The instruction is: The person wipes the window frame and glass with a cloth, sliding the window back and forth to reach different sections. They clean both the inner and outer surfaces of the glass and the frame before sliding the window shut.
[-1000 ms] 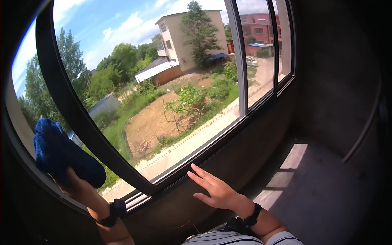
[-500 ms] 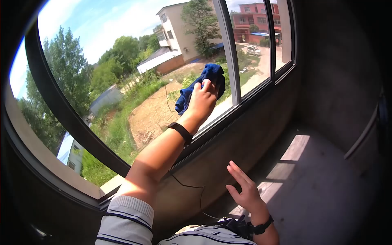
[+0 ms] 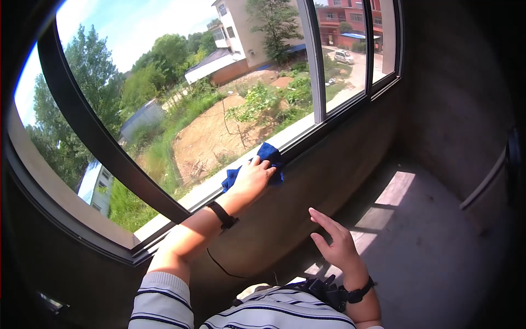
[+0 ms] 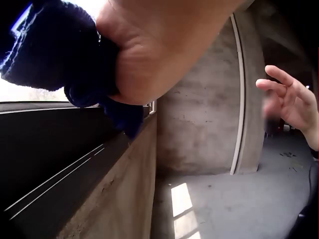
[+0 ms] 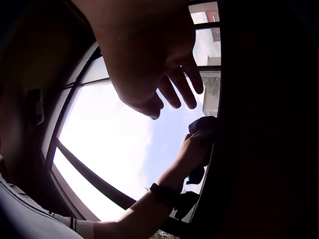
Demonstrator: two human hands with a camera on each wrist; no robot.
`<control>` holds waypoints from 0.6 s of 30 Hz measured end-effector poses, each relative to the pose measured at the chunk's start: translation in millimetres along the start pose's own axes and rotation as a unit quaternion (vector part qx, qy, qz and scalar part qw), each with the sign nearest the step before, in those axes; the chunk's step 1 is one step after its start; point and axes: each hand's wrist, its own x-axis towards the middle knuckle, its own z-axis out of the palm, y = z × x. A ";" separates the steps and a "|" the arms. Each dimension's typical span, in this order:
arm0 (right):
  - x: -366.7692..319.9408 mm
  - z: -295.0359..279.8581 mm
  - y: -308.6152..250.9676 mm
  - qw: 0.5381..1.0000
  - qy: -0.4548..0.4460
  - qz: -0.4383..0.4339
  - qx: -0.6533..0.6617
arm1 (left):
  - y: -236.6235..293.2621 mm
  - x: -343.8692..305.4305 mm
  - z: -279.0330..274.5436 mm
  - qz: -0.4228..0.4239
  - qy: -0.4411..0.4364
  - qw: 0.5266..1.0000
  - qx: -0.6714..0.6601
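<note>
My left hand point(image 3: 251, 180) grips a bunched blue cloth point(image 3: 270, 154) against the bottom rail of the window frame point(image 3: 304, 143). In the left wrist view the cloth point(image 4: 55, 52) spreads past the heel of the hand, over the dark rail, and the fingers are hidden there. Off to the right, my right hand point(image 3: 336, 248) hovers in the air away from the wall. Its fingers are extended, with the thumb apart, and it holds nothing. The right wrist view shows the same spread fingers point(image 5: 177, 87) against the bright window.
A dark upright point(image 3: 98, 131) and a grey one point(image 3: 316, 71) divide the window panes. Below the rail runs a rough bare wall point(image 3: 307, 192). Sunlit patches point(image 3: 378, 214) lie on the concrete floor, and a pale pipe point(image 4: 241, 99) climbs the side wall.
My left hand has carried the cloth from the far left pane across to the middle glass, then down to the bottom rail. The right hand has drawn back to the right.
</note>
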 end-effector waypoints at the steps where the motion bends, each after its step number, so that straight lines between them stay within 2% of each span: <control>1: 1.5 2.4 1.4 1.000 -0.005 0.001 0.000 | -1.9 -9.4 -0.6 -0.082 0.059 0.974 -0.203; 2: 2.4 5.9 3.9 0.999 -0.004 0.016 0.033 | -0.5 -17.9 -1.7 -0.162 0.114 0.897 -0.395; 3: 3.7 10.0 5.7 0.997 -0.003 0.033 0.066 | 6.0 -25.7 -22.9 -0.263 0.092 0.727 -0.628; 4: 6.9 13.6 6.5 0.995 -0.004 0.058 0.084 | 13.4 -34.1 -49.8 -0.341 0.066 0.487 -0.801; 6: 14.3 19.0 3.5 0.988 -0.024 0.090 0.120 | 25.4 -58.0 -68.5 -0.362 0.080 0.308 -0.876; 7: 18.5 23.5 2.9 0.988 -0.036 0.092 0.120 | 38.7 -65.9 -88.7 -0.338 0.127 0.291 -0.886; 8: 22.6 29.7 3.6 0.985 -0.032 0.086 0.149 | 45.4 -78.3 -84.0 -0.360 0.144 0.229 -0.893; 10: 26.5 43.6 4.9 0.979 -0.043 0.082 0.180 | 50.3 -103.9 -75.1 -0.299 0.152 0.164 -0.928; 11: 29.0 51.0 5.3 0.978 -0.047 0.066 0.191 | 52.0 -118.6 -76.1 -0.344 0.161 0.157 -0.912; 12: 31.9 58.8 5.9 0.977 -0.052 0.049 0.202 | 54.9 -129.6 -78.0 -0.350 0.173 0.153 -0.908; 14: 37.7 75.6 3.0 0.972 -0.084 0.055 0.214 | 58.3 -149.7 -84.4 -0.308 0.191 0.111 -0.926; 15: 41.5 83.6 -4.6 0.982 -0.092 0.049 0.160 | 57.4 -162.3 -87.9 -0.265 0.226 0.114 -0.930; 16: 46.7 92.7 -10.6 0.989 -0.100 0.038 0.107 | 59.0 -171.3 -95.5 -0.275 0.260 0.138 -0.915; 18: 56.7 114.0 -19.1 0.986 -0.122 -0.018 0.109 | 61.8 -201.5 -103.6 -0.331 0.314 0.144 -0.878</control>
